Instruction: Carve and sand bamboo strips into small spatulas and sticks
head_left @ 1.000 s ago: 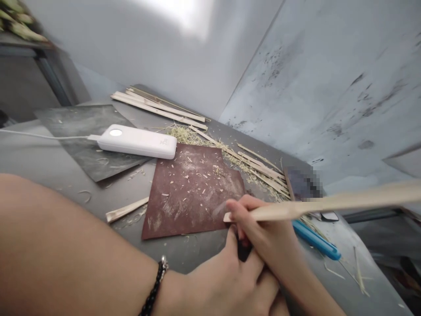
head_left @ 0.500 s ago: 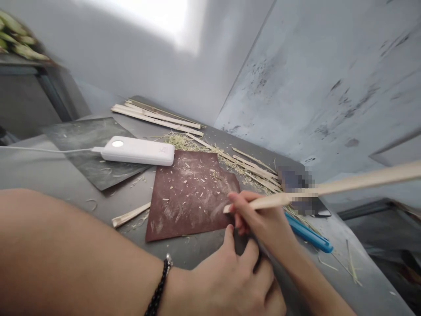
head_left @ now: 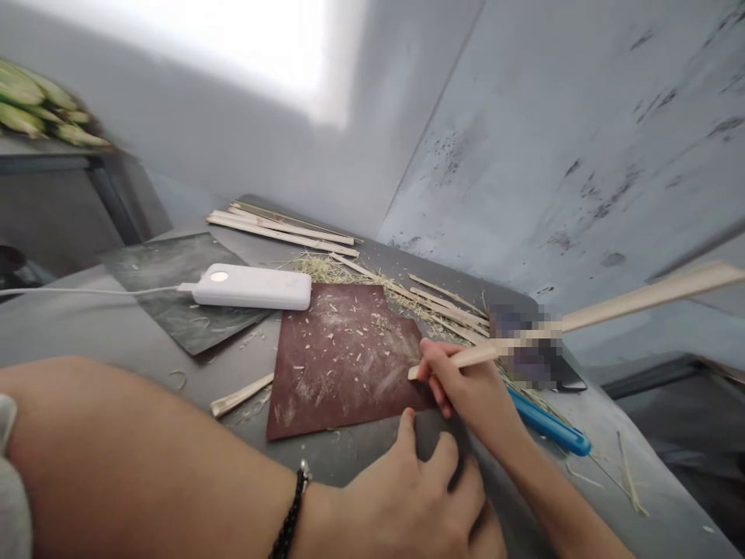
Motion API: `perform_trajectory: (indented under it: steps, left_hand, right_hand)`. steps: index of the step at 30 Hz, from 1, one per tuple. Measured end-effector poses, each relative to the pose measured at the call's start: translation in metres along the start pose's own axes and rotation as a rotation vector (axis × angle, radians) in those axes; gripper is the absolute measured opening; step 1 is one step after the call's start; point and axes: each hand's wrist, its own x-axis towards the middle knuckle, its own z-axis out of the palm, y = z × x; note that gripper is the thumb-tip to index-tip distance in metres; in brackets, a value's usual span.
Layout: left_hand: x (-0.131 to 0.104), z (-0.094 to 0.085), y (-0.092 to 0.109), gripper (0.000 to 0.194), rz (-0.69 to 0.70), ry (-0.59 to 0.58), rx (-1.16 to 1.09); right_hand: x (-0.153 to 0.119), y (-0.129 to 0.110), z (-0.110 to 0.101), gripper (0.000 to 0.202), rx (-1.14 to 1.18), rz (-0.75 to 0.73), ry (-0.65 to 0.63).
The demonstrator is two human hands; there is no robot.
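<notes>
My right hand point(head_left: 466, 384) pinches a long pale wooden strip point(head_left: 640, 303) close to its lower end. That end lies over the right part of a reddish-brown sheet point(head_left: 334, 388) dusted with shavings, while the rest slants up to the right. My left hand point(head_left: 413, 497), with a black beaded bracelet at the wrist, is low on the table beside the sheet's lower edge. Its index finger points at that edge, and the other fingers are bent but apart, with nothing visible in them. A short strip point(head_left: 241, 394) touches the sheet's left side.
A white power bank point(head_left: 253, 287) with a cable rests partly on a dark sheet point(head_left: 174, 314). Pale strips point(head_left: 285, 233) and fine shavings point(head_left: 331, 270) lie behind. At the right are a blue handle point(head_left: 550, 423) and a blurred-out dark object point(head_left: 567, 373). Walls rise behind the table.
The view has shifted, so the table items appear lower. The held strip has moved slightly across the brown sheet towards its right edge, and its far end now shows. Both hands keep nearly the same pose.
</notes>
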Motion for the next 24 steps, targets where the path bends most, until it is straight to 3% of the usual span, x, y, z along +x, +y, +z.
perform_trajectory:
  steps: [5, 8, 11, 16, 19, 24]
  left_hand:
    - [-0.001, 0.001, -0.001, 0.020, 0.020, 0.022, -0.009]
    - [-0.001, 0.001, -0.002, 0.022, 0.027, -0.001, -0.011]
    - [0.000, -0.001, -0.002, 0.021, 0.014, 0.016, -0.003]
    - [0.001, -0.007, -0.004, 0.041, 0.013, -0.024, -0.052]
    - [0.001, -0.009, -0.005, 0.038, 0.010, -0.017, -0.049]
    - [0.002, -0.012, -0.005, 0.041, 0.022, -0.071, -0.097]
  right_hand:
    - [0.001, -0.001, 0.001, 0.054, 0.031, 0.012, -0.097]
    - [0.000, 0.000, 0.002, 0.053, 0.051, 0.006, -0.020]
    - [-0.001, 0.000, 0.002, 0.051, 0.080, 0.020, -0.112]
    - [0.001, 0.000, -0.001, 0.051, 0.075, 0.004, -0.069]
    - [0.001, 0.000, -0.001, 0.050, 0.094, 0.021, -0.166]
    - [0.001, -0.002, -0.003, 0.053, 0.083, 0.022, -0.076]
